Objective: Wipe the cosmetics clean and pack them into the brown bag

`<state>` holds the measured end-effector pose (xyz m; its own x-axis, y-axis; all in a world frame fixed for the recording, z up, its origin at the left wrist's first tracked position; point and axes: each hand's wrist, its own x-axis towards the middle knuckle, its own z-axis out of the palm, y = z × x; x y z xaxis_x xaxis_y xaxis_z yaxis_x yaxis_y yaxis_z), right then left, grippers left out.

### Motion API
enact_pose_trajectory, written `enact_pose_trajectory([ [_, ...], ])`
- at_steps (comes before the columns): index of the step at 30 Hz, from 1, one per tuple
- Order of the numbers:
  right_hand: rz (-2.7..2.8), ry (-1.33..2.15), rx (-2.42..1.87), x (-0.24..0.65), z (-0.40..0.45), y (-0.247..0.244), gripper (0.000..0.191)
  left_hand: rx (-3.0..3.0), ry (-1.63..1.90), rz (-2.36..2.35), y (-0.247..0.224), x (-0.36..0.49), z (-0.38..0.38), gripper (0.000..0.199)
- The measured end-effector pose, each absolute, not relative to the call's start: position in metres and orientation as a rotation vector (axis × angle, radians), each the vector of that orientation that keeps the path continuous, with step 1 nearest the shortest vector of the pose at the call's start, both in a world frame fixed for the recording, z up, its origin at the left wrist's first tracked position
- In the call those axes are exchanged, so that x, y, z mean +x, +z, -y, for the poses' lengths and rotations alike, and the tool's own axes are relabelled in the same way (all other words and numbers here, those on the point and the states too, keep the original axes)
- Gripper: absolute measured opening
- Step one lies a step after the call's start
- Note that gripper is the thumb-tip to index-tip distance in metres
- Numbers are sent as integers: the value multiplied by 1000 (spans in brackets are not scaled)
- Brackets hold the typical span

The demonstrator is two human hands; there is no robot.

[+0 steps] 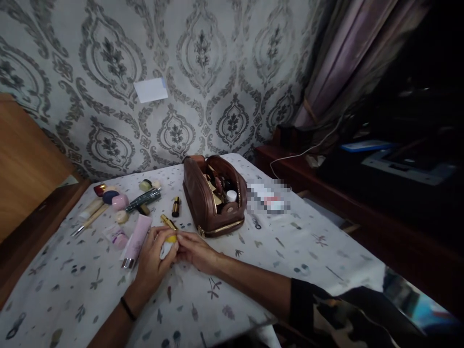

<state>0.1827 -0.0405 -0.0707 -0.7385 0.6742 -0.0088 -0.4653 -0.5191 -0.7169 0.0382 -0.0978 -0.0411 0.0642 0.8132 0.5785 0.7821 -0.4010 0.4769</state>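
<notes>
My left hand (154,256) is wrapped round a small white container with a yellow top (167,249); its exact kind I cannot make out. The fingers of my right hand (197,251) pinch at its yellow end from the other side. Just beyond my fingers lies a gold tube (167,221), with a black and gold lipstick (176,207) a little farther off. To the left of my left hand rests a pink squeeze tube (137,241) with a silver cap. Behind my right hand stands a brown toiletry bag (197,200), unzipped, with a white-capped jar (231,195) and several cosmetics inside.
Makeup sponges (119,202), a wooden-handled brush (90,220), a dark green patterned tube (144,199) and a small clear pouch (118,238) lie on the patterned tablecloth (246,285) at left. A blurred white item (268,197) is right of the bag. Wallpapered wall behind.
</notes>
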Motion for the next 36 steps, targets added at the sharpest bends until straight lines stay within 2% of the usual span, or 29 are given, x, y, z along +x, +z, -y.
enact_pose_trajectory([
  [16, 1170, 2200, -406, 185, 44, -65, 51, 2128, 1387, -1682, -32, 38, 102, 15],
  [23, 1267, 2200, -458, 185, 44, -64, 56, 2026, 1417, -1738, -33, 35, 100, 17],
  [27, 1300, 2201, -461, 186, 44, -66, 53, 1908, 1423, -1770, -35, 33, 100, 19],
  [32, 1253, 2209, -487, 188, 45, -68, 65, 1692, 1455, -1801, -32, 34, 99, 23],
  [36, 1155, 2240, -491, 188, 45, -68, 57, 1604, 1474, -1735, -29, 32, 98, 25],
])
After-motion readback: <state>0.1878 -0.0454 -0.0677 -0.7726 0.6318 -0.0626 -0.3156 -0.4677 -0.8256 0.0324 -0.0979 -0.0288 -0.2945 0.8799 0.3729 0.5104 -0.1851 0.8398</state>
